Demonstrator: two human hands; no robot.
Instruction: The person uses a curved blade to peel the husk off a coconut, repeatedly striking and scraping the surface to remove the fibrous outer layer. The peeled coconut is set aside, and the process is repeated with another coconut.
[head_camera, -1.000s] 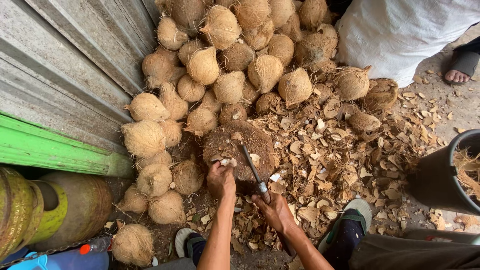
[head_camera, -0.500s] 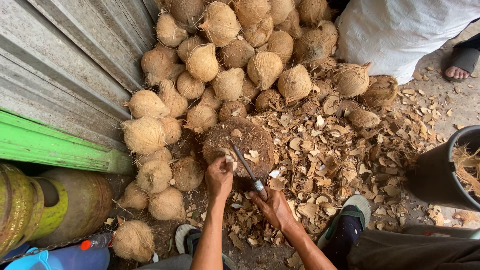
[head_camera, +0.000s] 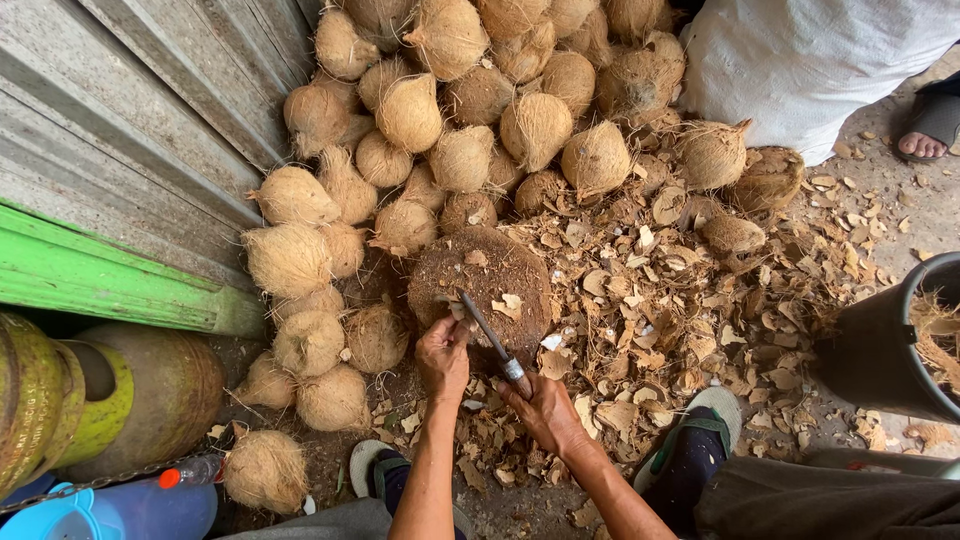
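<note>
Fibrous block (head_camera: 480, 285); right hand (head_camera: 545, 412) grips steel knife (head_camera: 492, 338), seemingly.

Single head-worn view, looking steeply down from above the person's own forearms. Near field: both hands (head_camera: 500, 375) at the chopping block (head_camera: 480, 290); far field: the coconut heap (head_camera: 450, 120) toward the top edge, grey wall at left.
</note>
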